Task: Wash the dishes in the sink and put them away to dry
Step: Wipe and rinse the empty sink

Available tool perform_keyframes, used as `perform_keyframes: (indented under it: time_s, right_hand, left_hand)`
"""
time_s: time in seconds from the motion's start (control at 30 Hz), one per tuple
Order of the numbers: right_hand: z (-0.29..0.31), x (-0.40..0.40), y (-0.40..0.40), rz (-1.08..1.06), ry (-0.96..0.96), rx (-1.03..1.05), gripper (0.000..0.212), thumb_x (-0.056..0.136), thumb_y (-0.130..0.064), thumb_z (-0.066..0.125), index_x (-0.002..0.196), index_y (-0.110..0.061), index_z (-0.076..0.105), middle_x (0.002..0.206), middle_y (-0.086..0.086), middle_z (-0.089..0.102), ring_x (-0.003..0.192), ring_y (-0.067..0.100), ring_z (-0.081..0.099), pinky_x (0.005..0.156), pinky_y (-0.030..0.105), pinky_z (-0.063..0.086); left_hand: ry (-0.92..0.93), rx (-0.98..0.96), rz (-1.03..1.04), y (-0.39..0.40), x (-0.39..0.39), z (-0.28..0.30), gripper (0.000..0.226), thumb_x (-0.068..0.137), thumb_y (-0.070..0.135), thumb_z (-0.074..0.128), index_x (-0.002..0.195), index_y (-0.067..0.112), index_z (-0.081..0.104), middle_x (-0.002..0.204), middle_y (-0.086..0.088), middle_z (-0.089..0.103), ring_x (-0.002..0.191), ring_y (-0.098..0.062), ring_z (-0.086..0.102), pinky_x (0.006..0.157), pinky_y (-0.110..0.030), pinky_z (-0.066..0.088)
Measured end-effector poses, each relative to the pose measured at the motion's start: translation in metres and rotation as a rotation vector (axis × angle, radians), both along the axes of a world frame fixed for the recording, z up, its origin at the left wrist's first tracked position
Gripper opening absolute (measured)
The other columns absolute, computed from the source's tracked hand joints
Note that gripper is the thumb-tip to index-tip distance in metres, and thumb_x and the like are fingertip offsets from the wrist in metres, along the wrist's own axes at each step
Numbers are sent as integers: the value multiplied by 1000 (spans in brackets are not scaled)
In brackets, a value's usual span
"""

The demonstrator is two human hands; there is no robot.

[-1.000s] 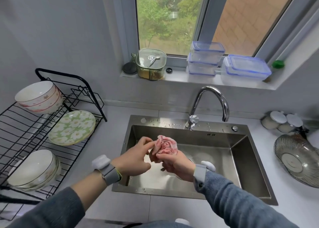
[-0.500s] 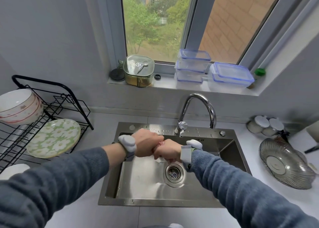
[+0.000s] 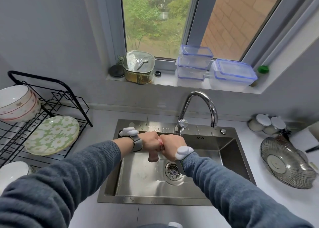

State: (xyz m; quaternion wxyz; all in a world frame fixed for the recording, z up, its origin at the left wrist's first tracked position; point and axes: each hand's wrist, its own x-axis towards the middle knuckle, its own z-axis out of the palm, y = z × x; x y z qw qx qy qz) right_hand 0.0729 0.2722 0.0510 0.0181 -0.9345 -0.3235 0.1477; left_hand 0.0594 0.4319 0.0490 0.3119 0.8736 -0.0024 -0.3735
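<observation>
Both hands, left hand (image 3: 151, 144) and right hand (image 3: 170, 145), wring the pink cloth (image 3: 160, 143) over a dish-free sink (image 3: 229, 160); bowls (image 3: 18, 103) and plate (image 3: 51, 135) sit racked, so washing looks nearly finished.

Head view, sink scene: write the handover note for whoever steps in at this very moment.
Left hand and right hand are fists pressed together over the sink, gripping a pink cloth that barely shows between them.
Sink basin holds no dishes; faucet is not visibly running.
Done: bowls and floral plate sit in the drying rack.
Left: finish with the cloth and put it away.
</observation>
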Motion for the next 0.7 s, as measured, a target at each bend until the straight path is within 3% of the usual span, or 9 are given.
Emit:
perform_keyframes:
  time_s: [0.07, 0.13, 0.23, 0.33, 0.43, 0.53, 0.63, 0.7]
  right_hand:
    - [-5, -2, -3, 34, -38, 20, 18, 91, -25, 57, 109, -19, 57, 104, 6, 70, 94, 34, 68, 71, 38, 46]
    - [-9, -4, -4, 62, -65, 44, 12, 94, -25, 57, 104, -20, 55, 101, 4, 68, 91, 32, 67, 68, 37, 44]
    - [-14, -5, -5, 73, -71, 62, 10, 95, -23, 56, 103, -20, 52, 102, 3, 65, 92, 30, 65, 67, 36, 40]
    - [-21, -7, -5, 11, 10, 83, 13, 92, -21, 57, 98, -23, 46, 102, 4, 64, 93, 33, 64, 67, 36, 36]
    - [-31, -9, -8, -165, 162, 151, 28, 85, -30, 61, 99, -27, 38, 102, 1, 63, 87, 32, 62, 68, 35, 40]
    - [-35, -3, -14, -304, 261, 189, 51, 75, -46, 75, 108, -30, 39, 104, -3, 58, 86, 24, 61, 71, 36, 46]
    - [-37, 9, -21, -320, 267, 91, 64, 75, -59, 81, 117, -28, 44, 112, -1, 54, 93, 23, 62, 79, 36, 50]
    - [-39, 20, -22, -298, 265, 1, 63, 81, -57, 78, 124, -25, 46, 118, 3, 52, 100, 27, 63, 85, 37, 50]
  left_hand:
    - [55, -34, 19, 0, -1, 1, 24, 71, 27, 60, 80, 9, 73, 77, -3, 78, 71, -14, 54, 70, -31, 41]
    - [109, -58, 26, -1, -2, 3, 15, 72, 27, 63, 76, 14, 70, 76, 2, 77, 67, -16, 48, 63, -29, 36]
    - [109, -26, 35, -3, -1, 1, 12, 74, 29, 69, 70, 21, 60, 69, -7, 56, 61, -21, 35, 53, -29, 27]
    - [92, 3, 14, 0, -2, -4, 18, 67, 32, 71, 65, 20, 59, 64, -1, 57, 56, -19, 42, 53, -30, 37]
    - [-130, 148, 86, 8, -11, -18, 26, 55, 35, 74, 75, 19, 69, 67, 9, 73, 64, -14, 66, 63, -36, 56]
    - [-408, 319, 166, 23, -16, -34, 23, 67, 38, 70, 85, 25, 65, 79, 6, 70, 72, -19, 65, 62, -31, 53]
    - [-475, 419, 131, 45, -13, -45, 19, 84, 40, 61, 92, 25, 69, 95, 5, 69, 91, -25, 65, 72, -31, 50]
    - [-476, 431, 124, 55, -5, -50, 19, 87, 39, 61, 98, 27, 71, 103, 7, 68, 100, -24, 63, 78, -31, 50]
